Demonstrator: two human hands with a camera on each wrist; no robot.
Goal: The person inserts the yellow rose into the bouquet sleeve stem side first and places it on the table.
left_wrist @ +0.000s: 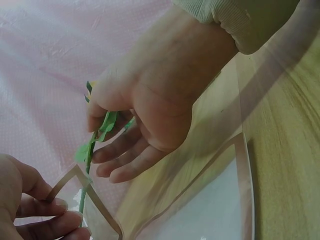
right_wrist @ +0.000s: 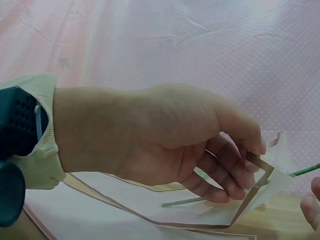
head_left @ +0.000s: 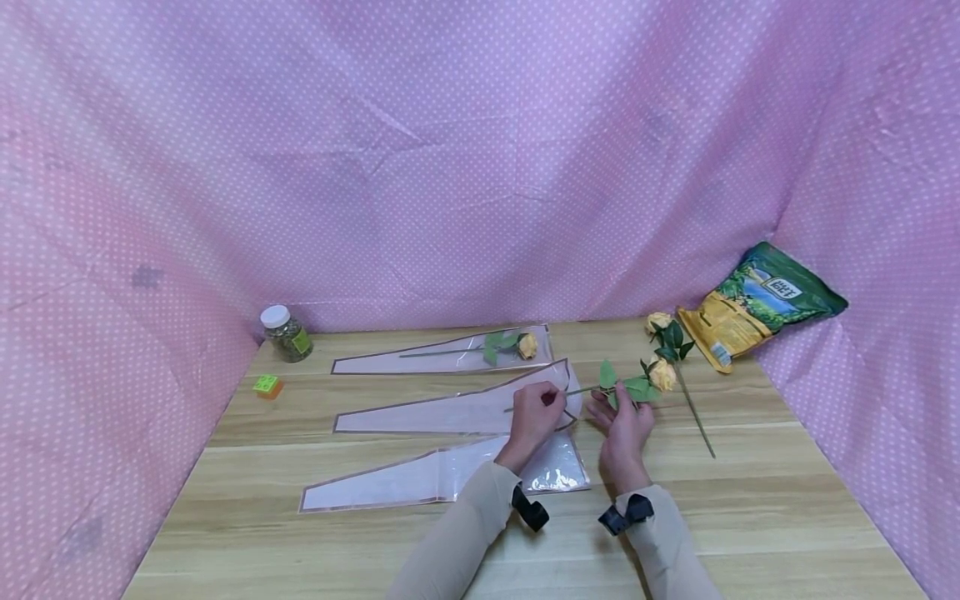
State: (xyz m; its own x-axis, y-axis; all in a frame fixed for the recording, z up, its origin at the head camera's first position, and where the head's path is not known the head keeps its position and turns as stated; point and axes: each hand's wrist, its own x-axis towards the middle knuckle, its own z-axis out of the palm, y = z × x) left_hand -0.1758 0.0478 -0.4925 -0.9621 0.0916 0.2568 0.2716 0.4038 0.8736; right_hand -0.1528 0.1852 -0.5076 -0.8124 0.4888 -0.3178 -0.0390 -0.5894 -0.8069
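My left hand (head_left: 536, 419) pinches the brown-edged mouth of the middle clear flower sleeve (head_left: 435, 412), lifting its rim. My right hand (head_left: 628, 432) holds a pale yellow artificial rose (head_left: 663, 374) by its stem near the leaves, thumb and forefinger on it. The green stem (right_wrist: 182, 202) runs into the sleeve's open mouth, its lower end inside, in the right wrist view. Another rose (head_left: 528, 346) lies within the back sleeve (head_left: 375, 364). A third rose (head_left: 658, 322) lies on the table at the right, its stem pointing toward the front.
A front sleeve (head_left: 375, 487) lies flat, partly beneath my left forearm. At the back left stand a white-lidded jar (head_left: 291, 335) and a green and orange block (head_left: 268, 386). A green and yellow bag (head_left: 761, 300) leans at the back right against the pink dotted cloth (head_left: 480, 167).
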